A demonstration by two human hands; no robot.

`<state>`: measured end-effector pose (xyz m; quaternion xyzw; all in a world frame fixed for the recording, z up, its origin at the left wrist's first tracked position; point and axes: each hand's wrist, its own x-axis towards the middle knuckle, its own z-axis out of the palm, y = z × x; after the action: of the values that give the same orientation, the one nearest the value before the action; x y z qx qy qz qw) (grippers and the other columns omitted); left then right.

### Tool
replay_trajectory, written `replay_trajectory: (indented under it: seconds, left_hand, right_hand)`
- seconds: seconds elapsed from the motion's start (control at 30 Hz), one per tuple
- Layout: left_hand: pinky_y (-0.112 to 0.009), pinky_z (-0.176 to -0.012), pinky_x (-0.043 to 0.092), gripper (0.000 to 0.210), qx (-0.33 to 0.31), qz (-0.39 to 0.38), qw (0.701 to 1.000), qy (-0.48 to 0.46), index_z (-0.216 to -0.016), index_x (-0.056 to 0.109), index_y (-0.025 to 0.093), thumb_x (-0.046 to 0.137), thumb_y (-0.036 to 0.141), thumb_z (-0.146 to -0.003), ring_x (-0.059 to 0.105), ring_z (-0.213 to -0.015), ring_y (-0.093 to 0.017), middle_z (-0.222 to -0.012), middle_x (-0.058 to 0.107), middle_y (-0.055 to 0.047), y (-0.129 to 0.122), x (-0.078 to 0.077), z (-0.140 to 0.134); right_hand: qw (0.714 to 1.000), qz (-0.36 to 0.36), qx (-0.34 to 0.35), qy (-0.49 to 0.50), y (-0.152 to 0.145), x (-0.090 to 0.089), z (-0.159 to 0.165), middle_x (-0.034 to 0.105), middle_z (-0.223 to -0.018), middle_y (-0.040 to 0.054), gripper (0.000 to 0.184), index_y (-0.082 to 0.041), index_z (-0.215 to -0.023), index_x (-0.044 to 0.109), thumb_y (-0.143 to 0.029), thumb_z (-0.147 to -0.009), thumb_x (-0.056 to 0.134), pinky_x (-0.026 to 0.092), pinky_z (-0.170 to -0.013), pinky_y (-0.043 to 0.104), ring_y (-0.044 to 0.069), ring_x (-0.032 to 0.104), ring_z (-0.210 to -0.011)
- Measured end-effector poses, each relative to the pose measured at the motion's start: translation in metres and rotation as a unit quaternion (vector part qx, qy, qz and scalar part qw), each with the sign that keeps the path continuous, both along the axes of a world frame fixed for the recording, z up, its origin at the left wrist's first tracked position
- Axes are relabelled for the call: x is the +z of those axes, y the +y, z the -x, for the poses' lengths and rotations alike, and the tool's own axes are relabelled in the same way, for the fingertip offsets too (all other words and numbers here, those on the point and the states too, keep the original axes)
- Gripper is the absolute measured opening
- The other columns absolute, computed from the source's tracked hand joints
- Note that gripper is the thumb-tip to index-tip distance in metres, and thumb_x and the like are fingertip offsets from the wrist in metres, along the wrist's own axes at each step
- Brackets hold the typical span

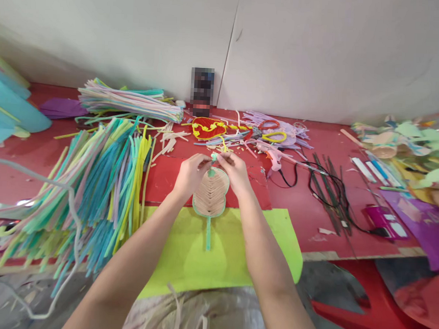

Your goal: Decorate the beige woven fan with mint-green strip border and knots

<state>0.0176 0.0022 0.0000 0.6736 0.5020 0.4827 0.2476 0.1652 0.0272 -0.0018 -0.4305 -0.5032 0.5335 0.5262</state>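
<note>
A leaf-shaped hand fan [210, 193] with tan ribs, a pale green edge and a green handle lies in front of me, its handle over a lime-green sheet [236, 263]. At its top end is a small mint-green pipe-cleaner flower [214, 157]. My left hand [195, 170] pinches this flower from the left. From the right, the thumb and fingers of my right hand [234, 170] close on it too. Whether the flower touches the fan is hard to tell. Just beyond lies a second fan [208, 128], red with a yellow edge and yellow flowers.
Bundles of coloured pipe cleaners [112, 178] cover the left side. Scissors [265, 132] with red and yellow handles lie beyond my right hand, near a pink glue gun [273, 157] with a black cord. A blurred dark phone-like object [201, 92] leans on the wall.
</note>
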Motion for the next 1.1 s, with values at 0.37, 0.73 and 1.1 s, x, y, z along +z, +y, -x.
replay_trajectory:
  seconds: [0.37, 0.73, 1.1]
  left_hand:
    - [-0.024, -0.071, 0.046, 0.013, 0.002, 0.036, 0.999, -0.034, -0.086, 0.069, 0.019, 0.059, 0.024, -0.079, 0.060, -0.074, -0.013, -0.082, 0.069, -0.002, 0.0012, 0.0023, 0.0035]
    - [-0.024, -0.069, 0.045, 0.008, 0.023, 0.072, 0.995, -0.071, -0.075, 0.067, 0.018, 0.061, 0.024, -0.075, 0.059, -0.068, -0.013, -0.073, 0.068, -0.001, 0.0051, 0.0026, 0.0081]
    - [-0.020, -0.054, 0.036, 0.029, -0.011, 0.205, 0.931, -0.303, -0.069, 0.062, 0.016, 0.067, 0.044, -0.072, 0.047, -0.053, -0.007, -0.061, 0.056, 0.003, 0.0038, 0.0017, 0.0090]
  right_hand:
    - [0.999, -0.007, 0.022, -0.030, -0.0006, 0.0020, -0.0035, 0.068, -0.086, 0.0015, 0.029, -0.021, -0.083, 0.067, -0.047, -0.073, 0.067, 0.048, -0.084, 0.030, 0.015, 0.062, -0.085]
    - [0.998, 0.008, 0.057, -0.033, -0.0035, 0.0067, -0.0045, 0.069, -0.087, 0.0021, 0.031, -0.021, -0.087, 0.067, -0.047, -0.072, 0.068, 0.050, -0.080, 0.030, 0.015, 0.064, -0.083]
    - [0.997, 0.020, 0.065, -0.028, -0.0062, 0.0094, -0.0011, 0.067, -0.081, 0.0013, 0.028, -0.021, -0.084, 0.066, -0.044, -0.069, 0.072, 0.052, -0.075, 0.030, 0.015, 0.064, -0.078]
